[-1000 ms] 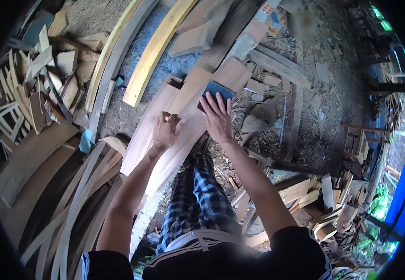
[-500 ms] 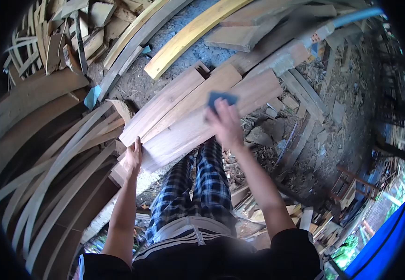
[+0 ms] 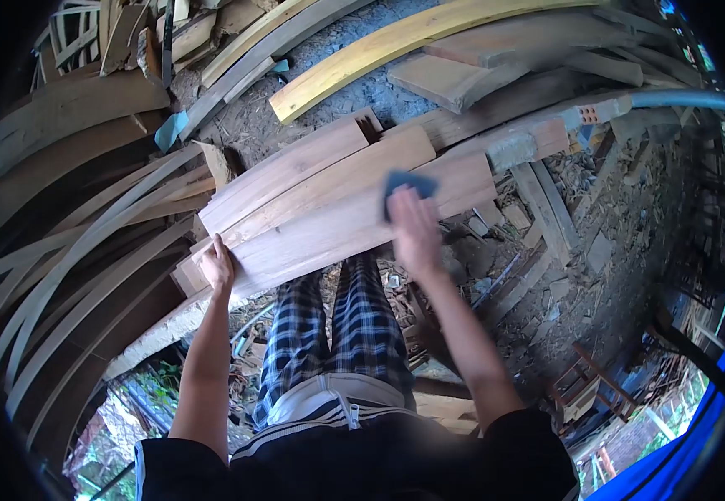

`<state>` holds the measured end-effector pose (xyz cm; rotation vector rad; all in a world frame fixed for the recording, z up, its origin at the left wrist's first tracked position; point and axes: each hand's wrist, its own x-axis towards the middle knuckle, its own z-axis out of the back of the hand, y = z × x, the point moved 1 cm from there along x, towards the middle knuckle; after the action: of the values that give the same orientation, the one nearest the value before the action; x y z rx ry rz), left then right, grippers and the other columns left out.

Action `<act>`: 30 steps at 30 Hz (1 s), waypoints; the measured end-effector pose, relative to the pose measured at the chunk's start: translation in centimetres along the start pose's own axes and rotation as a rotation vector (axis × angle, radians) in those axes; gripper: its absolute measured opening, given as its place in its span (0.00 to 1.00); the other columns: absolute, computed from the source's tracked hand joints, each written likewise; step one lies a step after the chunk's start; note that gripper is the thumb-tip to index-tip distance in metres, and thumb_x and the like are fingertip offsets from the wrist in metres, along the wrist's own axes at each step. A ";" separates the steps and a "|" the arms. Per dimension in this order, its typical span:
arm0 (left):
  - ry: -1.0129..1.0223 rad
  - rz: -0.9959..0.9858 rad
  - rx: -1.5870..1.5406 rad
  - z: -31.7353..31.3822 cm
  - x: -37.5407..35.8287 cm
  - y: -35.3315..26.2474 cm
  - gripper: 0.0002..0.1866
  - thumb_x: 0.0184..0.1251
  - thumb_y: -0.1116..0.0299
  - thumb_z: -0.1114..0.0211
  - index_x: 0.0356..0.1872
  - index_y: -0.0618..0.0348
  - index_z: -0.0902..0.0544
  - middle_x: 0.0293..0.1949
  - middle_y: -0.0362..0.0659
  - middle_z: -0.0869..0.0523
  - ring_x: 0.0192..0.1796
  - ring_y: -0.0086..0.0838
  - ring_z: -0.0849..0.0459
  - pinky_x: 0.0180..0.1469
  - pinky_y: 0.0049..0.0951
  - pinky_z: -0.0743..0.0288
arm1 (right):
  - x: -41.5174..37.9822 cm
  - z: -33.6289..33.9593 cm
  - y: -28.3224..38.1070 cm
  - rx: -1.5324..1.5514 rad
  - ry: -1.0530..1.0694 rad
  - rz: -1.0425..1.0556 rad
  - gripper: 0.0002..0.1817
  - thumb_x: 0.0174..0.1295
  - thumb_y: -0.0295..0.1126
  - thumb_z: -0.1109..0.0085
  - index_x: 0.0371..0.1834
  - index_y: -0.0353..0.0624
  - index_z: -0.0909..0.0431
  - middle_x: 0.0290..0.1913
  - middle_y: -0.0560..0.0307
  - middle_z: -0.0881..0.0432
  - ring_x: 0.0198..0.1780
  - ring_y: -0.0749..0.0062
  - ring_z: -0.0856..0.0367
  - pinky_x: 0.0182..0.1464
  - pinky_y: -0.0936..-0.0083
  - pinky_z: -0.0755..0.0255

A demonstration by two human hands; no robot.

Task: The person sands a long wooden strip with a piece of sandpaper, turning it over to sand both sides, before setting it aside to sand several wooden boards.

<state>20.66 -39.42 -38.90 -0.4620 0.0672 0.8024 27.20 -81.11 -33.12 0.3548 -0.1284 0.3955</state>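
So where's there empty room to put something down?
Bare wood shows on the front board, between the left hand and the dark block under the right hand. The middle board, between the front board and the back board, looks bare too. It's crowded on the left, with curved wood strips, and on the right, where wood scraps litter the ground.

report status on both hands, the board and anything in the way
Left hand at left end of nearest board. Right hand, blurred, over dark pad on that board. No offcuts seen on its upper face.
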 end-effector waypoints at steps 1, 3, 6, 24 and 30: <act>-0.031 0.001 -0.019 -0.5 -0.1 0.2 0.38 0.68 0.38 0.55 0.22 0.69 0.18 0.20 0.60 0.20 0.26 0.51 0.19 0.38 0.46 0.29 | 0.1 0.4 -3.4 -0.142 -0.017 -0.085 0.26 0.58 0.23 0.50 0.63 0.36 0.34 0.66 0.46 0.32 0.68 0.56 0.35 0.71 0.57 0.48; 0.032 0.080 -0.070 -0.1 -0.5 -0.8 0.37 0.68 0.39 0.55 0.26 0.69 0.17 0.24 0.62 0.18 0.31 0.53 0.17 0.41 0.48 0.29 | 0.7 1.6 -8.7 -0.106 -0.092 -0.253 0.25 0.64 0.28 0.52 0.65 0.33 0.36 0.68 0.42 0.35 0.71 0.53 0.40 0.72 0.57 0.51; 0.058 0.178 0.019 -0.9 0.5 0.7 0.35 0.67 0.39 0.54 0.30 0.67 0.16 0.30 0.64 0.18 0.38 0.54 0.16 0.46 0.48 0.28 | 0.4 0.8 -7.6 -0.077 -0.167 -0.419 0.25 0.66 0.28 0.53 0.67 0.35 0.38 0.69 0.40 0.38 0.72 0.53 0.42 0.72 0.57 0.51; 0.611 0.392 -0.998 1.3 -1.3 2.1 0.18 0.69 0.50 0.47 0.46 0.49 0.17 0.35 0.39 0.23 0.36 0.23 0.28 0.40 0.25 0.32 | -4.8 -5.9 16.3 0.148 0.003 -0.022 0.34 0.51 0.19 0.41 0.65 0.35 0.36 0.69 0.41 0.37 0.72 0.53 0.43 0.74 0.54 0.56; 0.615 0.503 -1.164 0.7 -1.1 1.6 0.14 0.70 0.52 0.46 0.41 0.45 0.15 0.17 0.27 0.36 0.16 0.16 0.44 0.19 0.22 0.52 | -4.0 -5.9 19.2 0.225 0.172 0.238 0.26 0.59 0.19 0.49 0.64 0.36 0.34 0.68 0.43 0.36 0.71 0.56 0.40 0.73 0.62 0.48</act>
<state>18.71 -38.91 -38.57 -1.8438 0.2993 1.1209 16.21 -63.87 -33.34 0.5279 0.0437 0.6762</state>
